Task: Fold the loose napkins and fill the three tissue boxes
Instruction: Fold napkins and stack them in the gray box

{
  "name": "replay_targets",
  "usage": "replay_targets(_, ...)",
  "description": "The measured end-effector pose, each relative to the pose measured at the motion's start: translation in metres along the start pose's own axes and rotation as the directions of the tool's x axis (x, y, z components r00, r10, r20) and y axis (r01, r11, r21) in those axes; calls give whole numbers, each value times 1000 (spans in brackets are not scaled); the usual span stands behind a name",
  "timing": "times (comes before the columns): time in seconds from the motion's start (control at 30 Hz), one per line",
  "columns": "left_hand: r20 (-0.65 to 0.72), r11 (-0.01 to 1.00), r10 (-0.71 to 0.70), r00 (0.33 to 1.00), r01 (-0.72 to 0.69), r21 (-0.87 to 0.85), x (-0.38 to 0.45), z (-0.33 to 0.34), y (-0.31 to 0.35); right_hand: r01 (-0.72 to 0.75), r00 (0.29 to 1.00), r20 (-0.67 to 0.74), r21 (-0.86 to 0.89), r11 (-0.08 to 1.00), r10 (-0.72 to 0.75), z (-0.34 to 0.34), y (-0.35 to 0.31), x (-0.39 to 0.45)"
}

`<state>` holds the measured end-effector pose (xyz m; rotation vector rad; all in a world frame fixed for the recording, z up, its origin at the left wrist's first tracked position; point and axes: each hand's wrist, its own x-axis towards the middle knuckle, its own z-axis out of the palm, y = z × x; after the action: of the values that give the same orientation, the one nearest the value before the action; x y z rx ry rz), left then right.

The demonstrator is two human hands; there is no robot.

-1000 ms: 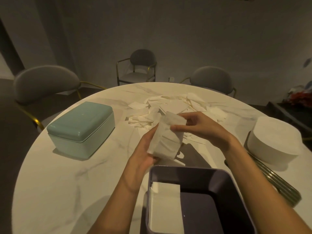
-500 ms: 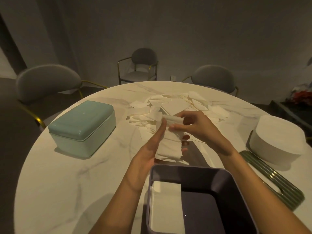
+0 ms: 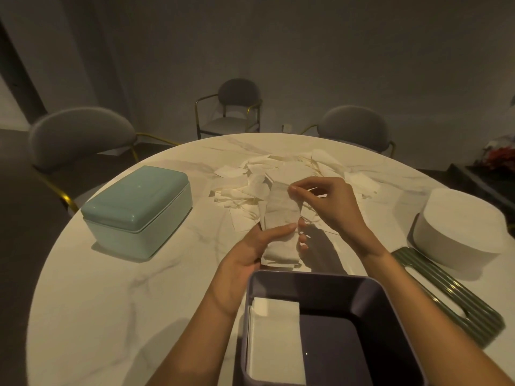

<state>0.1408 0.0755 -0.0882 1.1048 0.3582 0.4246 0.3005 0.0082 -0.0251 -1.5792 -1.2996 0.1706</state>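
Note:
I hold a white napkin (image 3: 280,227) upright above the table, just beyond an open purple tissue box (image 3: 328,285). My left hand (image 3: 250,252) grips its lower part, thumb across the front. My right hand (image 3: 326,201) pinches its top edge. Folded white napkins (image 3: 274,338) lie stacked in the left side of the purple box. A heap of loose napkins (image 3: 278,176) covers the middle of the table behind my hands. A mint tissue box (image 3: 136,213) with its lid shut stands at the left. A white round box (image 3: 459,227) sits at the right.
The round marble table (image 3: 111,302) has a green ribbed lid (image 3: 451,293) lying at the right, next to the white box. Three grey chairs (image 3: 78,135) stand around the far side. Dark floor lies beyond the table's left edge.
The napkin has been folded narrower and now hangs longer between my hands. My left hand slid down to its lower part; my right hand stayed at the top edge.

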Motion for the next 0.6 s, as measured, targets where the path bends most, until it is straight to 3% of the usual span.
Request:
replay_targets(0.2, 120, 1000, -20, 993, 23, -21, 9, -8, -7, 83, 947, -318, 76, 994, -55, -10, -5, 3)
replay_targets(0.27, 66, 999, -22, 998, 24, -24, 10, -11, -8, 71, 941, -337, 124, 990, -26, -18, -12, 5)
replay_targets(0.37, -62, 996, -87, 994, 85, -35, 10, -12, -10, 21, 986, -165, 260, 965, 23, -27, -28, 5)
replay_targets(0.47, -78, 970, -137, 988, 117, -212, 6, -17, -14, -90, 992, 119, 375, 922, 49, -28, -35, 2)
replay_targets(0.53, -60, 922, -149, 987, 117, -369, 3, -16, -12, -124, 976, 205, 247, 961, 73, -18, -28, 0)
replay_targets(0.6, -16, 871, -141, 990, 116, -478, 5, -16, -10, -102, 975, 204, 85, 991, 82, -3, -16, -4)
